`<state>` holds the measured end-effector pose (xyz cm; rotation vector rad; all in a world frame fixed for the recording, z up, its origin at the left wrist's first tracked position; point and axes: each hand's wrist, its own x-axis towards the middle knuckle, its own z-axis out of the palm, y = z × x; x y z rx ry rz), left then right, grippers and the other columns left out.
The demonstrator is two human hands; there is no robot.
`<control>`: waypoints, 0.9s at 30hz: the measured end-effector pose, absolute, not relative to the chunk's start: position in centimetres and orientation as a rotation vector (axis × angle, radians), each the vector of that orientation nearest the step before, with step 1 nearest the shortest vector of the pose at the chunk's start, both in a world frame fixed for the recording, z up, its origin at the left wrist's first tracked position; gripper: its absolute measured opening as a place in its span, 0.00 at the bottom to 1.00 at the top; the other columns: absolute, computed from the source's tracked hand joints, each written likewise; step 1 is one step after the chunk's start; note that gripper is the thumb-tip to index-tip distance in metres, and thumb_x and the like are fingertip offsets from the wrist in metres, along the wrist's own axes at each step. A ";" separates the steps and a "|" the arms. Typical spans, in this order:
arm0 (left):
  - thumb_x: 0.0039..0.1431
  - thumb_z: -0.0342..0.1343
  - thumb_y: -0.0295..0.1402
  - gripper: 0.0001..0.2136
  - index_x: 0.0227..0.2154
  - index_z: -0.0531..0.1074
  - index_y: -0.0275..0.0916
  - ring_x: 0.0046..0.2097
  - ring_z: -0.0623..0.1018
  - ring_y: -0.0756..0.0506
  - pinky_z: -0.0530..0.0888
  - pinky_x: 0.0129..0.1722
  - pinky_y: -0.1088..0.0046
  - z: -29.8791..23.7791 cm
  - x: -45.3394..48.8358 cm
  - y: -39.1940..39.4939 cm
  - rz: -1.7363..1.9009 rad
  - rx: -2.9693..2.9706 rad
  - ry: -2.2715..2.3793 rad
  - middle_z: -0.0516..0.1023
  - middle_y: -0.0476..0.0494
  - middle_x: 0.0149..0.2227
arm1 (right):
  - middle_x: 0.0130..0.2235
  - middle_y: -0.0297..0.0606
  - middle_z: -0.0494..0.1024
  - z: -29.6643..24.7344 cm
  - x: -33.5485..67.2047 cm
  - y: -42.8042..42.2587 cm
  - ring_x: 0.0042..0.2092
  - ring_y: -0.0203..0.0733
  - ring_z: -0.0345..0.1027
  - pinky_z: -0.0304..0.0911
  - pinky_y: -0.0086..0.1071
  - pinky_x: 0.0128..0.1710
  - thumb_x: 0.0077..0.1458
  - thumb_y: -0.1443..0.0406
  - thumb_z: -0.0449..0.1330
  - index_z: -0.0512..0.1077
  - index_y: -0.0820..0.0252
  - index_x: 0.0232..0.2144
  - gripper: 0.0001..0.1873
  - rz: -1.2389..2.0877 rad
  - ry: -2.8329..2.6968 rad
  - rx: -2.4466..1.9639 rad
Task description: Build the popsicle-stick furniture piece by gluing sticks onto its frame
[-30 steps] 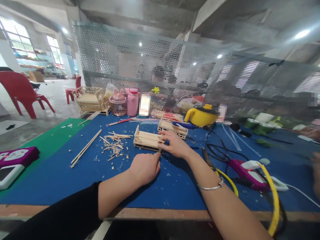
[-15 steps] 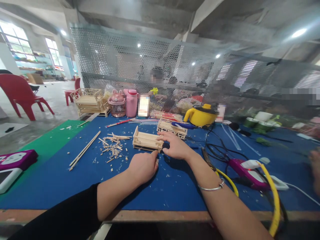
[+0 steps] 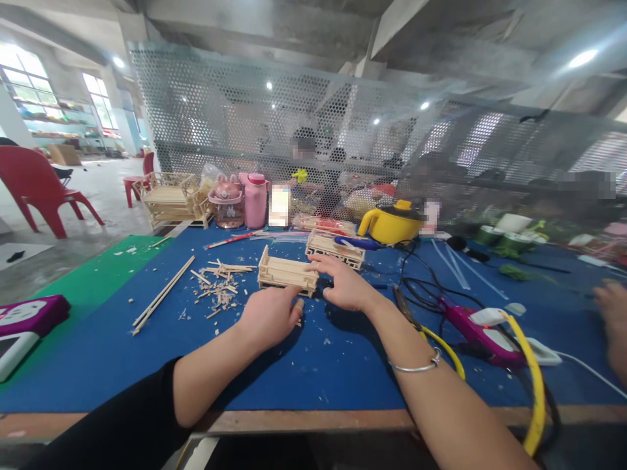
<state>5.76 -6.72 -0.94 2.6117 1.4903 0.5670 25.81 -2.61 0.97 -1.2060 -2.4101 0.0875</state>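
Note:
A small crate-like model of wooden sticks [image 3: 287,273] lies on the blue mat [image 3: 147,346]. My right hand [image 3: 345,284] rests at the model's right end, fingers curled against it. My left hand [image 3: 269,316] sits just in front of the model with its fingers curled toward the model's front edge; what they pinch is hidden. A second stick model [image 3: 334,248] lies just behind my right hand. Loose stick offcuts [image 3: 223,284] and long sticks [image 3: 161,295] lie to the left.
A purple glue gun [image 3: 482,326] with a yellow cord and black cables lies at the right. A yellow pot [image 3: 392,223], pink bottles [image 3: 258,199] and stacked stick models [image 3: 174,199] stand at the back before a mesh screen. Another person's hand [image 3: 612,320] shows far right.
My left hand has slid forward and left toward the model's front edge. My right hand has stayed at the model's right end. The view has shifted slightly.

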 end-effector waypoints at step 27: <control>0.58 0.47 0.41 0.17 0.46 0.72 0.44 0.36 0.78 0.41 0.71 0.33 0.69 -1.1 4.0 -5.0 0.607 2.621 1.327 0.80 0.44 0.33 | 0.46 0.37 0.77 1.1 24.4 -3.4 0.53 0.46 0.64 0.54 0.45 0.56 0.46 0.71 0.59 0.68 0.56 0.47 0.23 0.019 -2.302 -1.215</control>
